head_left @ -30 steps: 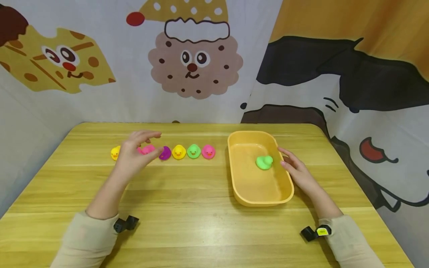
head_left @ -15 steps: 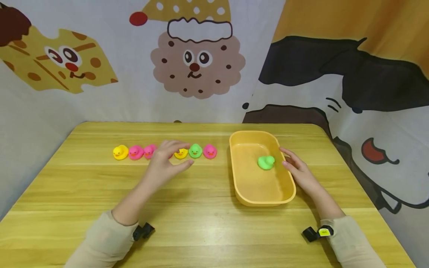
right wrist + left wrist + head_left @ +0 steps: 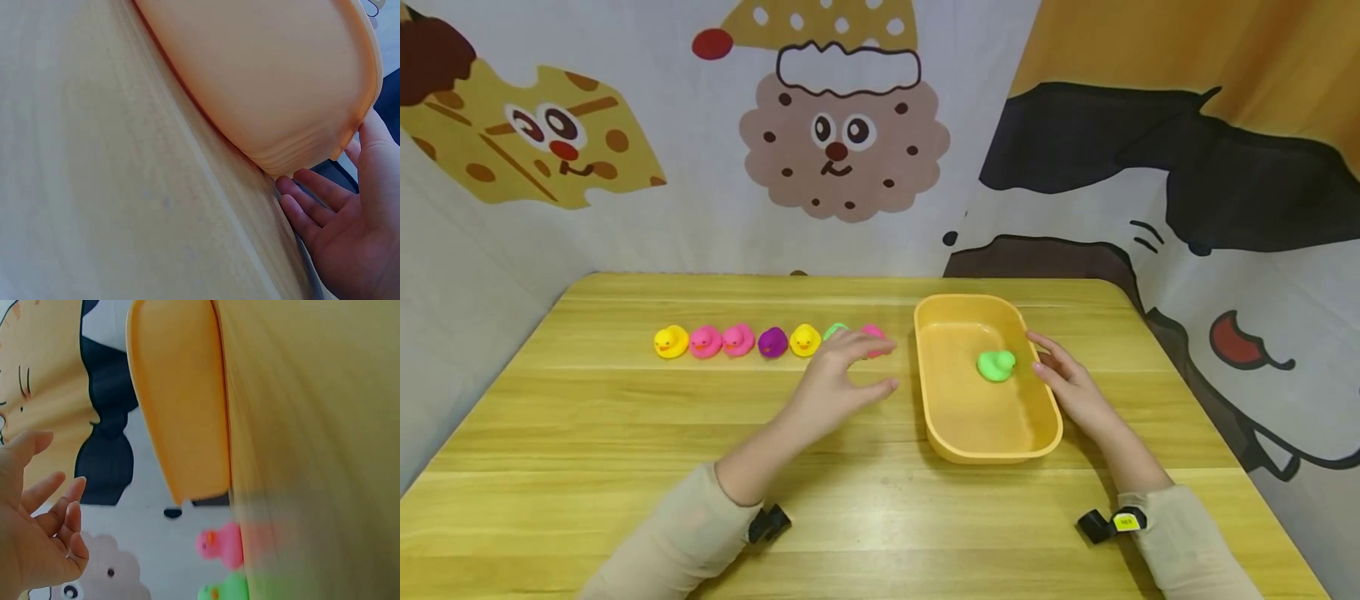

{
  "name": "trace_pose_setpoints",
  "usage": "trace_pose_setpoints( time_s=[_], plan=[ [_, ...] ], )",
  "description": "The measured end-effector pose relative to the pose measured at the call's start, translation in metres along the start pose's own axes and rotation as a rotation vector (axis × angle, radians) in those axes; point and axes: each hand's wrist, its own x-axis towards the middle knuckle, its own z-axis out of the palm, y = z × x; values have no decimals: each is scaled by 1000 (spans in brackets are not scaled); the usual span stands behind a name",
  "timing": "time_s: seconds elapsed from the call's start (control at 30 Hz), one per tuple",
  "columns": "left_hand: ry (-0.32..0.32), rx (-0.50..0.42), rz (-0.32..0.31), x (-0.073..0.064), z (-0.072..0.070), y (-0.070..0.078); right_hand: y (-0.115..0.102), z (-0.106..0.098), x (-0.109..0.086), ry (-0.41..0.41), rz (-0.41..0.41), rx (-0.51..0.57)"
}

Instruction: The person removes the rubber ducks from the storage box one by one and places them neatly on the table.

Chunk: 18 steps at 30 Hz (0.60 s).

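Observation:
My left hand (image 3: 831, 379) hovers over the table just left of the yellow tub (image 3: 928, 417), thumb and fingers spread apart with nothing between them. It partly covers a green rubber duck (image 3: 836, 330) and a pink rubber duck (image 3: 873, 332), both showing at the edge of the left wrist view. My right hand (image 3: 1071, 387) rests against the tub's right side, thumb at the rim and fingers along the outer wall, as the right wrist view also shows. Inside the tub sits another green rubber duck (image 3: 996, 365).
Further left the row continues with a yellow duck (image 3: 805, 340), a purple duck (image 3: 772, 342), two pink ducks, one of them this pink duck (image 3: 706, 342), and a yellow duck (image 3: 671, 342) at the end. A cartoon-printed curtain (image 3: 700, 242) hangs behind the wooden table (image 3: 880, 533).
My left hand has swept right along the front of the duck row, from the left-hand ducks to near the tub, staying spread. The right hand and the tub have stayed in place.

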Motion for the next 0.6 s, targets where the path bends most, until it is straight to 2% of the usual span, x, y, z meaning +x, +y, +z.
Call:
trace_pose_setpoints(
  time_s=[0.33, 0.6],
  plan=[
    [-94, -61, -64, 10, 31, 16, 1, 0, 0, -2, 0, -2],
    [-124, -58, -24, 21, 54, 25, 1, 0, 0, -2, -7, 15]
  ],
)
